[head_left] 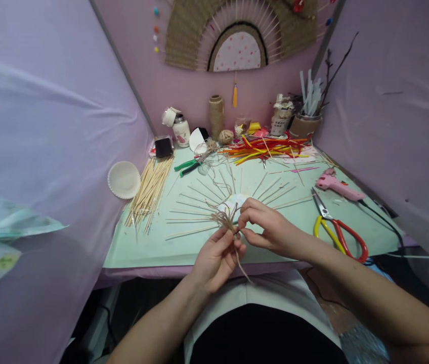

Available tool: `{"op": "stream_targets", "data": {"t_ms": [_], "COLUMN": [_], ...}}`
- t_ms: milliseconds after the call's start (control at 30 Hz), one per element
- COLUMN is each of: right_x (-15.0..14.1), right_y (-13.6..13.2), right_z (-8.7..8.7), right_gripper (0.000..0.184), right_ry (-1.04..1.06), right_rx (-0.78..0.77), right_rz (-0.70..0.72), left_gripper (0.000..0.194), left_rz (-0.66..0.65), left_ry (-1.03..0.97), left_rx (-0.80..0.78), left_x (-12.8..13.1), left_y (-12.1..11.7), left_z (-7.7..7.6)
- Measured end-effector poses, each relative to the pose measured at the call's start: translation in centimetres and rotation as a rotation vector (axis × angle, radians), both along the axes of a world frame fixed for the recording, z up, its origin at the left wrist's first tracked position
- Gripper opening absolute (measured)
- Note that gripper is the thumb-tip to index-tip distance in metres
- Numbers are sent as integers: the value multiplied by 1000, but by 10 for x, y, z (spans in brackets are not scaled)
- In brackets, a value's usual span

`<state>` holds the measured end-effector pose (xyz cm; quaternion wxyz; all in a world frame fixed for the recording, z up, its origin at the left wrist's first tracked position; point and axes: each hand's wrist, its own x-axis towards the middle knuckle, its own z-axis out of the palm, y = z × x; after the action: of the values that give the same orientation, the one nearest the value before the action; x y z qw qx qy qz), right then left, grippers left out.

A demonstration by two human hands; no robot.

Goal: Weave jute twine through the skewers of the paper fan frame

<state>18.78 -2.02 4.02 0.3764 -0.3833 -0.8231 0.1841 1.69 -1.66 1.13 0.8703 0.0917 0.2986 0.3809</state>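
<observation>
My left hand (217, 257) pinches a bundle of brown twine (225, 218), whose loose strands fan out upward. One strand hangs below the fingers toward the table's front edge. My right hand (263, 222) meets it from the right, its thumb and forefinger closed at the tied part of the bundle. What those fingertips grip is too small to make out. Behind the hands, thin wooden sticks (191, 221) spread like rays from a white half-round piece (233, 201) lying on the table, partly hidden by the twine and the right hand.
Scissors (328, 217) and a pink glue gun (339, 187) lie at the right. Wooden skewers (149, 189), a white dish (124, 180) and green-handled pliers (187, 166) are at the left. Colourful pipe cleaners (271, 147), a twine spool (216, 116) and jars stand behind.
</observation>
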Motion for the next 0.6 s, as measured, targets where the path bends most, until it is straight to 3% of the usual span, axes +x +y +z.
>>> {"op": "stream_targets", "data": {"t_ms": [167, 333, 433, 533, 600], "right_x": [0, 4, 6, 3, -2], "right_y": [-2, -2, 0, -1, -2], "right_z": [1, 2, -6, -19, -27], "right_gripper": [4, 13, 12, 9, 8], "right_ry": [-90, 47, 261, 521, 622], "right_rx": [5, -48, -37, 122, 209], "right_rz": [-31, -80, -303, -599, -685], "left_gripper": [15, 10, 5, 3, 3], "left_rz": [-46, 9, 74, 134, 163], "left_ry": [41, -8, -35, -64, -101], "left_rx": [55, 55, 22, 2, 4], "left_x": [-3, -5, -5, -3, -2], "left_y": [0, 13, 25, 34, 37], "left_z": [-6, -3, 2, 6, 7]}}
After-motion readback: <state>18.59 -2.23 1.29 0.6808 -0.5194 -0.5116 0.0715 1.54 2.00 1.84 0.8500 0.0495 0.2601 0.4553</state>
